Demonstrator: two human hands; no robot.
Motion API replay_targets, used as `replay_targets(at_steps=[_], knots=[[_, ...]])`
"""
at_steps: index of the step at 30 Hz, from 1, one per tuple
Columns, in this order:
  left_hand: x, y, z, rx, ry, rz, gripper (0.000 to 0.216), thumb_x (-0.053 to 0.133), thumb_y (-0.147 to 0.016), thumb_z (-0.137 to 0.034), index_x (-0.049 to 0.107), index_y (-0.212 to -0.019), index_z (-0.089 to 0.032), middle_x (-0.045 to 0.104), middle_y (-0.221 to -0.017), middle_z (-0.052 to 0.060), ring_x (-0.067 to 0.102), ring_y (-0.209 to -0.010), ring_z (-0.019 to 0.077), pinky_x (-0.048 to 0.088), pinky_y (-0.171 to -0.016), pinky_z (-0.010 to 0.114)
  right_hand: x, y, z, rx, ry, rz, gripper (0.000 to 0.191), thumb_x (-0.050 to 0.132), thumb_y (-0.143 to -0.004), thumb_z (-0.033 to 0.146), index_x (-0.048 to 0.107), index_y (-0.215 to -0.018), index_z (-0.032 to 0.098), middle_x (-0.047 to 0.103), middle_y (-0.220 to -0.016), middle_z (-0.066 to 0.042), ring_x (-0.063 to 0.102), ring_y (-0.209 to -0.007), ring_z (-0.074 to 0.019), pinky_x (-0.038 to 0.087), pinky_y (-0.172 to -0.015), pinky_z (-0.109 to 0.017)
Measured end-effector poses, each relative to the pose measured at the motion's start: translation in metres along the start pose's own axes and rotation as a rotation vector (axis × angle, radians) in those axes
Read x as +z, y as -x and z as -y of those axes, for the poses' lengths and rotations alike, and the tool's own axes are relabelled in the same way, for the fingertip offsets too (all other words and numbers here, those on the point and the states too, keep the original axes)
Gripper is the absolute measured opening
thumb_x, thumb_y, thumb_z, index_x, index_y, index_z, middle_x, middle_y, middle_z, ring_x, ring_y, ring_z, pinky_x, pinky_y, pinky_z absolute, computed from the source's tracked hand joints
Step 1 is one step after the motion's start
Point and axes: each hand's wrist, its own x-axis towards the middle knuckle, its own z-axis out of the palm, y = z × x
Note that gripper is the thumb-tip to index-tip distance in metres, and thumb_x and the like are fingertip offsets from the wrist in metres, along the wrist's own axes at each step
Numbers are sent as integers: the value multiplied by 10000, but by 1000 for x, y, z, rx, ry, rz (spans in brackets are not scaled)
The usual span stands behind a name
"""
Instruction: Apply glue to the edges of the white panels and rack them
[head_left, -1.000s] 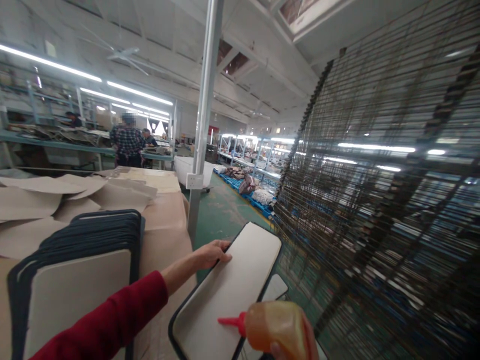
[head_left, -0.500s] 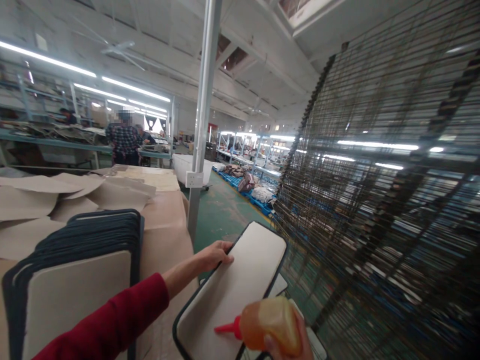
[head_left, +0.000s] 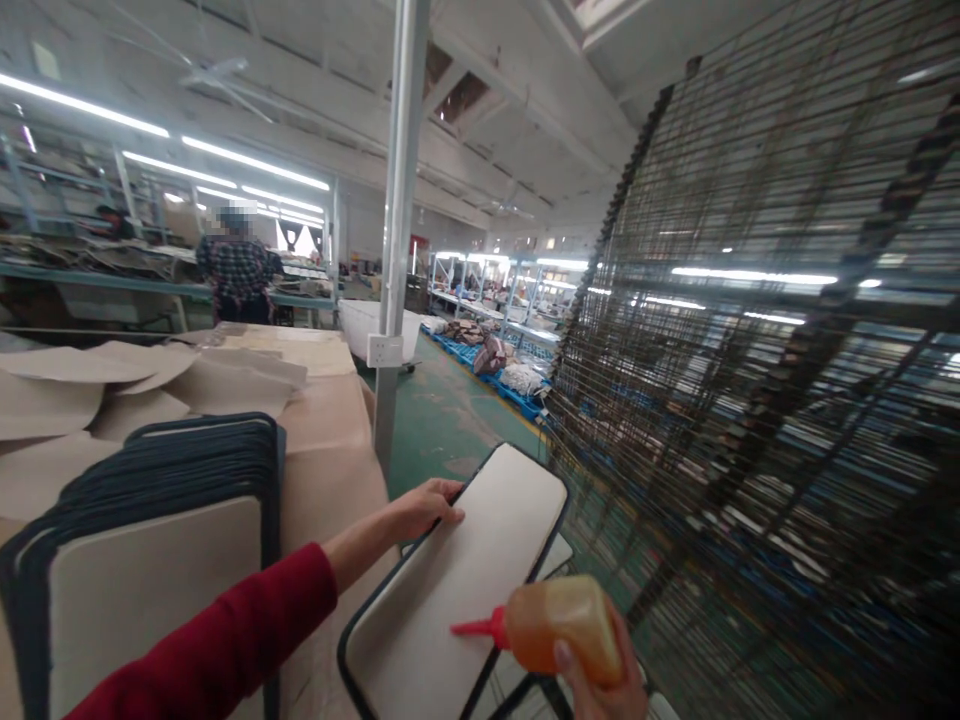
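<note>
My left hand [head_left: 433, 505] grips the upper left edge of a panel [head_left: 457, 560], its thumb lying over the rim. The panel is off-white with rounded corners and a dark blue border, and it is tilted. In my right hand [head_left: 604, 670] is a squeeze bottle [head_left: 562, 625] of amber liquid, its fingers wrapped round the base. The bottle's red nozzle points left, over the lower part of the panel. Whether the tip touches the surface I cannot tell. Below the panel, other pale, dark-edged pieces show in part.
At left, a stack of similar dark-edged panels [head_left: 157, 580] stands on a table [head_left: 322, 490], with loose beige sheets [head_left: 75, 400] behind. A metal post [head_left: 397, 230] rises ahead. A tall wire rack [head_left: 750, 330] fills the right. A person [head_left: 236, 265] stands far back at left.
The bottle in my right hand has moved right and slightly up, its nozzle shifting across the panel. My left hand keeps its hold on the panel. The view has turned slightly.
</note>
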Motion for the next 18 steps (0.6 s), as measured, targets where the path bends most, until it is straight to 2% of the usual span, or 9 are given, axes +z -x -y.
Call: replay_targets(at_steps=[3,4,7,9,11,13,15,18], knots=[[2,3,0,-29,8,84,473,748,-462,-167,723,-932,-124,726,-809,70,652,-714,222,504,-693,316,3,-31,24,-92,-182,-93,718,797,-558,479,535,-1158,184,623,-1045,-59,597,-899,-202,497,-868,-371],[4,3,-1,-37,19,106,479,757,-469,-170,720,-945,-129,727,-828,72,658,-743,230,505,-713,320,4,-44,31,-131,-247,-172,707,811,-550,443,534,-1146,182,611,-1037,-50,588,-890,-189,481,-898,-390],[6,-1,2,-55,62,92,479,771,-480,-167,711,-954,-134,727,-834,75,665,-780,236,503,-744,321,2,-57,33,-146,-229,-203,678,821,-545,413,542,-1121,191,610,-1016,-32,586,-869,-176,474,-905,-391],[2,-8,5,-75,79,39,462,772,-468,-148,707,-925,-127,723,-795,72,667,-770,231,502,-746,316,-1,-33,19,-84,-187,-128,654,817,-547,414,563,-1103,181,639,-975,-44,607,-842,-199,504,-849,-385],[-6,-18,9,-73,88,-32,437,766,-453,-123,703,-884,-126,717,-757,58,665,-749,218,500,-741,303,-5,4,0,37,-156,-15,665,816,-544,419,567,-1115,185,664,-974,-57,625,-855,-220,527,-779,-341],[-16,-30,10,-39,92,-122,424,756,-439,-105,698,-858,-131,712,-732,41,659,-723,206,500,-720,289,-9,32,-13,145,-182,10,663,801,-568,439,555,-1134,196,675,-976,-51,634,-846,-211,533,-739,-308],[-24,-43,11,-4,81,-220,429,743,-428,-102,695,-853,-135,705,-702,28,649,-685,200,499,-678,284,-20,37,-12,183,-196,-99,642,820,-530,447,574,-1069,198,683,-942,-44,636,-812,-204,537,-706,-297],[-31,-59,13,17,41,-318,454,728,-411,-101,685,-862,-133,692,-676,18,630,-639,195,490,-623,282,-56,1,8,166,-249,-377,504,799,-527,519,603,-864,198,679,-946,-70,627,-849,-224,548,-693,-323]])
